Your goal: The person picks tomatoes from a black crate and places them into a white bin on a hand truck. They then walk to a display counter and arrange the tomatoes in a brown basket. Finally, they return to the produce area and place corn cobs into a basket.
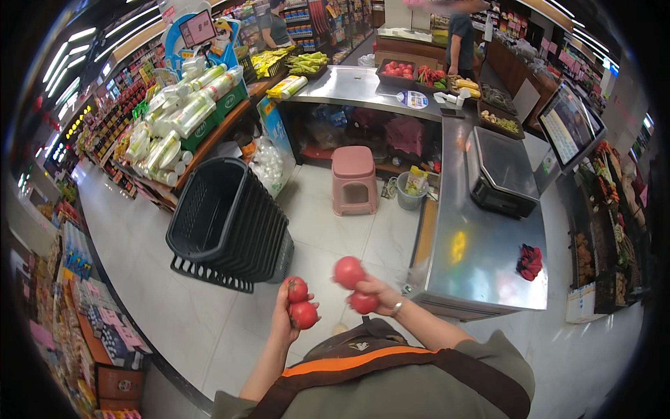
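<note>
Two red tomatoes rest one above the other in my left hand, whose fingers curl around them. Another pair of tomatoes is gripped by my right hand, which wears a band at the wrist and looks slightly blurred. Both hands are held in front of my apron, above the tiled floor, with a gap between them. To the left of my left hand stands a tall stack of black shopping baskets. The steel counter lies to the right of my right hand.
On the counter are a weighing scale with a tilted screen and a dark red cloth item. A pink stool and a small bin stand ahead. Tomatoes fill a crate farther back. Two people stand beyond.
</note>
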`<state>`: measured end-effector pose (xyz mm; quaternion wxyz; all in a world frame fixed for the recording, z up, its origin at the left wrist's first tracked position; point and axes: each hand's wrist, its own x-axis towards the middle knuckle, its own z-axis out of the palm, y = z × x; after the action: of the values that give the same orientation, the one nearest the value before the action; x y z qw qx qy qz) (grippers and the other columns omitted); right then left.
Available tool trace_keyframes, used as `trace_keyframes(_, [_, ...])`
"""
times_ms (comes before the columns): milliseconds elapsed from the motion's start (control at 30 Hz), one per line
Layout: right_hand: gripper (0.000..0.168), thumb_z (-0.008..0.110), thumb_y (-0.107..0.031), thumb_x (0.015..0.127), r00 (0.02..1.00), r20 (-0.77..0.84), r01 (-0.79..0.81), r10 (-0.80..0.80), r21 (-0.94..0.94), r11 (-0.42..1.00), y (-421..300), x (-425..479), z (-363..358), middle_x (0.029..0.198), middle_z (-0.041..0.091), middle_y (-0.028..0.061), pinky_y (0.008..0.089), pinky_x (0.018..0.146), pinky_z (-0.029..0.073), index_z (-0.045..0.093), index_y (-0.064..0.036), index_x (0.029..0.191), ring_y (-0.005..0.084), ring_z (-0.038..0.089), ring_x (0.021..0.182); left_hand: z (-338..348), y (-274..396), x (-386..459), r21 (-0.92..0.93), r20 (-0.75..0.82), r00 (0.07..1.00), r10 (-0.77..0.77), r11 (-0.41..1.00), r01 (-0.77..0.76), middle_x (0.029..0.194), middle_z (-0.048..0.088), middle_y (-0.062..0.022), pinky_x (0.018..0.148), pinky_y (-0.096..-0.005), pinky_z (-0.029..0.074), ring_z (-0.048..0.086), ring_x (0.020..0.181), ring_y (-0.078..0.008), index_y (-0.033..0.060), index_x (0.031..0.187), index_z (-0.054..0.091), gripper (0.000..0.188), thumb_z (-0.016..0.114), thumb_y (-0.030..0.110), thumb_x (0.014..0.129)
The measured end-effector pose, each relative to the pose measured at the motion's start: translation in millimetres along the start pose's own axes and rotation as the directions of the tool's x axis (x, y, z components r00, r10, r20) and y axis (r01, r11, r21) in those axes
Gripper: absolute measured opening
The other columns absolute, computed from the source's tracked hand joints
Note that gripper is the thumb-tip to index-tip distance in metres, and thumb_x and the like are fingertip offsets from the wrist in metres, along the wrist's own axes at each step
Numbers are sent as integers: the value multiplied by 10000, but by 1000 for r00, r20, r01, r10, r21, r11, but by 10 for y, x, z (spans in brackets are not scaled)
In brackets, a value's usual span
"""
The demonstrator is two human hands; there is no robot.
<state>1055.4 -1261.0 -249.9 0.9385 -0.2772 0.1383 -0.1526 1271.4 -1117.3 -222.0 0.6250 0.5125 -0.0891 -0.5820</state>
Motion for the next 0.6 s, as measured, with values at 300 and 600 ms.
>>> trace_keyframes(300, [613, 652, -244, 902, 764, -525, 520, -375, 156, 840, -990, 230, -1350, 1287, 575, 183, 394, 766, 571, 352, -62, 1404, 251, 654, 871, 1079, 895, 2207, -29, 271, 947, -174, 982, 188, 907, 633, -70, 681, -515, 586, 663, 855, -273, 84, 1222, 547, 677, 484, 668, 886])
trace_keyframes(600, [602, 663, -140, 900, 554, -710, 617, -435, 0, 787, -2542, 981, -2330, 1256, 532, 111, 367, 770, 565, 362, -86, 1419, 258, 651, 917, 2330, 1261, 3768, 106, 189, 932, -310, 950, 295, 888, 630, -39, 663, -464, 581, 659, 809, -237, 96, 1152, 572, 656, 508, 682, 864])
